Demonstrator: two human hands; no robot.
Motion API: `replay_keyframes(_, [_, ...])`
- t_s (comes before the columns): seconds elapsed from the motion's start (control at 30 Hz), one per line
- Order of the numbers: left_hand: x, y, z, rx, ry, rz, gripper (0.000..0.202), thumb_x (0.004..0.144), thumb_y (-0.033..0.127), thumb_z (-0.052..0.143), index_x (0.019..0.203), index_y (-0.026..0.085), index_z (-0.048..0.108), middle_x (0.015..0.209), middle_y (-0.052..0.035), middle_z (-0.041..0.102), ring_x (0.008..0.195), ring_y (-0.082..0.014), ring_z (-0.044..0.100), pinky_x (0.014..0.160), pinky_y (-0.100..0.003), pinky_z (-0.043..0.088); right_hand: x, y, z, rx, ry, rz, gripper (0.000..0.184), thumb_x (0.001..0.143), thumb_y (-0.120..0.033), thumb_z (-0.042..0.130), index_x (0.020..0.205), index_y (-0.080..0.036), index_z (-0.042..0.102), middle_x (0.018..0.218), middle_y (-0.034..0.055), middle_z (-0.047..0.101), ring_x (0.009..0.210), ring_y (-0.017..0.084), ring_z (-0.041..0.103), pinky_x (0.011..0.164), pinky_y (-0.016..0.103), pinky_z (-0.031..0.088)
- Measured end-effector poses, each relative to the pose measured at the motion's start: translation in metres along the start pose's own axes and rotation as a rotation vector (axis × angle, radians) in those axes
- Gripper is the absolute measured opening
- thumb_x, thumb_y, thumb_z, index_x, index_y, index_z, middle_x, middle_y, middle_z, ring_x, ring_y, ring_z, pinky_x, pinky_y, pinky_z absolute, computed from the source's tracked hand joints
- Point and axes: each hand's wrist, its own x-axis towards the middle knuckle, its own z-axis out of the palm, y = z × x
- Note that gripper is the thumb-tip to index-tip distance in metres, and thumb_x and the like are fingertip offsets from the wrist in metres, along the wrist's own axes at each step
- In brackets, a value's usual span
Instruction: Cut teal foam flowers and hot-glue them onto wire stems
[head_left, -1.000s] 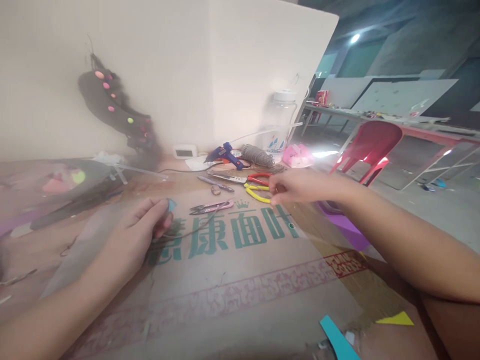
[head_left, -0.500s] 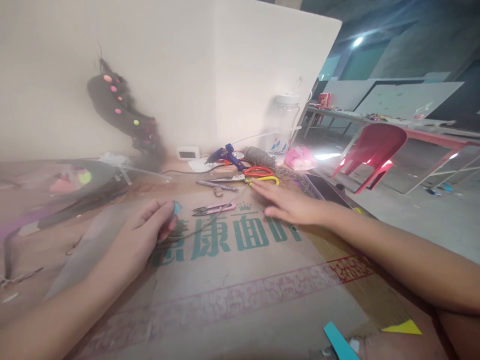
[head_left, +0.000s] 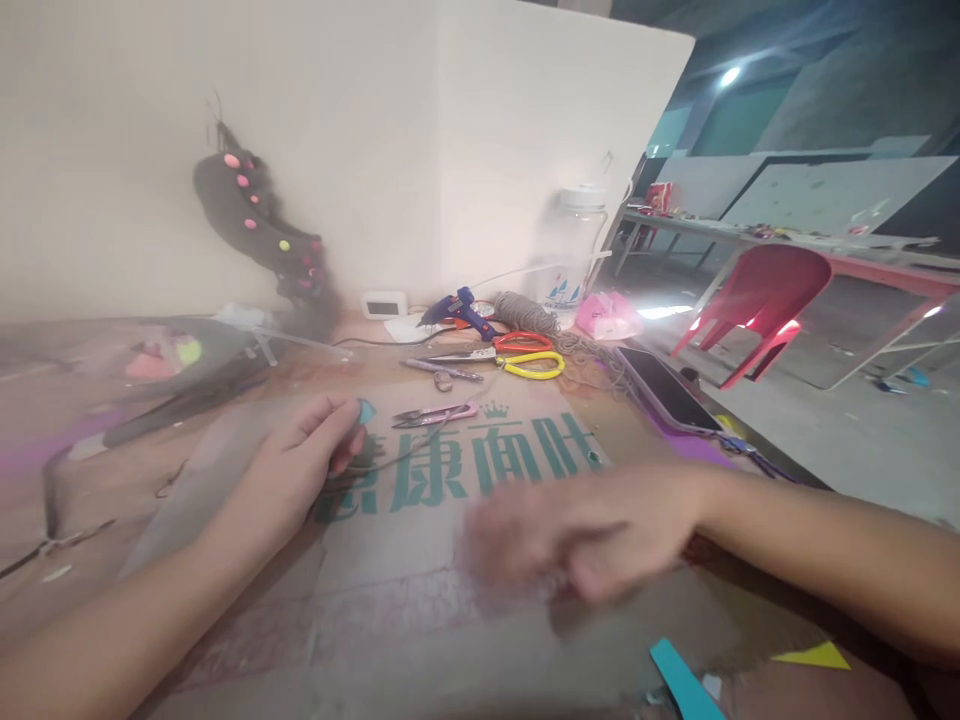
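My left hand [head_left: 307, 455] is closed, pinching a small blue piece [head_left: 366, 411] between thumb and fingers. What the piece is made of does not show. A thin grey cord [head_left: 397, 461] runs from beside those fingers over the printed sheet [head_left: 390, 560]. Smeared by motion, my right hand [head_left: 585, 530] hovers above the sheet's middle; its fingers cannot be made out. Beyond both hands lie pink thread snips [head_left: 439, 413], a purple pen [head_left: 446, 370], yellow-handled scissors [head_left: 532, 364] and a red-handled pair [head_left: 521, 342].
A blue glue gun [head_left: 465, 310], a grey cord ball [head_left: 525, 312] and a clear bottle [head_left: 571, 245] stand near the white board [head_left: 360, 130]. A phone [head_left: 671, 390] lies at right. Blue strip [head_left: 682, 680] and yellow piece [head_left: 817, 655] lie in front.
My right hand has moved from beside the scissors towards me, down over the sheet, uncovering the yellow handles and phone. My left hand keeps its pinch. The view has shifted slightly.
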Motion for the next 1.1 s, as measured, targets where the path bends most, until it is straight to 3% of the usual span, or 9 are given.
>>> replay_keyframes(0.1, [0.001, -0.004, 0.0, -0.027, 0.001, -0.004, 0.045, 0.093, 0.058, 0.048, 0.068, 0.021, 0.05, 0.064, 0.0026, 0.049, 0.058, -0.0135, 0.041, 0.053, -0.026, 0.031, -0.003, -0.006, -0.011, 0.339, -0.109, -0.173, 0.064, 0.092, -0.071, 0.045, 0.105, -0.019, 0.079, 0.113, 0.0109, 0.077, 0.118, 0.025, 0.068, 0.102, 0.034, 0.052])
replay_keyframes(0.23, [0.001, -0.004, 0.0, 0.012, -0.005, -0.006, 0.048, 0.093, 0.061, 0.046, 0.067, 0.021, 0.051, 0.062, 0.0025, 0.047, 0.057, -0.0143, 0.042, 0.052, -0.026, 0.03, -0.035, 0.028, -0.059, 0.281, 0.607, 0.101, 0.038, 0.097, -0.052, 0.056, 0.111, -0.023, 0.077, 0.124, 0.0076, 0.073, 0.124, 0.02, 0.063, 0.111, 0.034, 0.044])
replay_keyframes(0.3, [0.001, -0.002, 0.0, 0.032, -0.006, -0.003, 0.049, 0.093, 0.062, 0.045, 0.067, 0.022, 0.052, 0.061, 0.0021, 0.047, 0.058, -0.0149, 0.042, 0.051, -0.026, 0.03, -0.054, 0.049, -0.074, 0.337, 0.758, 0.138, 0.043, 0.098, -0.058, 0.049, 0.108, -0.027, 0.077, 0.128, 0.0054, 0.072, 0.125, 0.021, 0.063, 0.113, 0.039, 0.043])
replay_keyframes(0.5, [0.0, 0.001, -0.001, 0.056, -0.048, -0.017, 0.05, 0.092, 0.063, 0.044, 0.065, 0.021, 0.049, 0.06, 0.0012, 0.047, 0.059, -0.0157, 0.043, 0.05, -0.025, 0.03, -0.062, 0.033, -0.067, -0.027, 0.149, 0.38, 0.06, 0.091, -0.05, 0.065, 0.145, -0.029, 0.053, 0.165, 0.002, 0.028, 0.154, 0.025, 0.015, 0.125, 0.046, 0.01])
replay_keyframes(0.63, [-0.001, 0.005, -0.001, 0.063, -0.047, -0.015, 0.051, 0.092, 0.063, 0.043, 0.065, 0.021, 0.048, 0.059, 0.0018, 0.046, 0.057, -0.0152, 0.041, 0.049, -0.024, 0.03, -0.044, -0.004, -0.055, 0.1, -0.044, 0.215, 0.066, 0.071, -0.064, 0.078, 0.125, -0.027, 0.072, 0.143, 0.0066, 0.061, 0.142, 0.029, 0.045, 0.11, 0.039, 0.046])
replay_keyframes(0.8, [-0.004, 0.01, 0.001, 0.045, -0.019, -0.032, 0.047, 0.093, 0.058, 0.044, 0.066, 0.021, 0.049, 0.061, 0.0023, 0.046, 0.057, -0.0146, 0.042, 0.049, -0.024, 0.031, -0.021, -0.007, -0.034, -0.009, 0.276, 0.252, 0.07, 0.096, -0.068, 0.039, 0.144, -0.02, 0.056, 0.153, 0.013, 0.05, 0.146, 0.027, 0.04, 0.117, 0.044, 0.038])
replay_keyframes(0.9, [-0.006, 0.013, 0.003, 0.001, -0.025, -0.025, 0.045, 0.093, 0.057, 0.045, 0.067, 0.021, 0.049, 0.06, 0.0035, 0.045, 0.056, -0.0137, 0.041, 0.051, -0.023, 0.032, -0.012, -0.012, -0.018, -0.143, 0.277, 0.267, 0.085, 0.087, -0.067, 0.059, 0.15, -0.011, 0.047, 0.161, 0.0181, 0.033, 0.152, 0.034, 0.023, 0.123, 0.05, 0.022])
replay_keyframes(1.0, [-0.007, 0.017, 0.006, -0.07, -0.055, -0.001, 0.042, 0.093, 0.055, 0.047, 0.068, 0.021, 0.048, 0.059, 0.005, 0.044, 0.055, -0.0125, 0.04, 0.053, -0.023, 0.032, -0.003, -0.037, -0.007, 0.192, -0.12, 0.076, 0.065, 0.103, -0.057, 0.029, 0.123, -0.013, 0.072, 0.121, 0.0155, 0.074, 0.124, 0.026, 0.064, 0.105, 0.036, 0.049])
replay_keyframes(1.1, [-0.008, 0.02, 0.008, -0.134, -0.042, 0.037, 0.032, 0.088, 0.051, 0.056, 0.075, 0.021, 0.055, 0.064, 0.0045, 0.051, 0.06, -0.0134, 0.048, 0.058, -0.024, 0.038, 0.016, -0.059, -0.006, 0.153, 0.204, 0.117, 0.046, 0.102, -0.048, 0.044, 0.104, -0.015, 0.076, 0.096, 0.0106, 0.079, 0.092, 0.02, 0.074, 0.084, 0.029, 0.056])
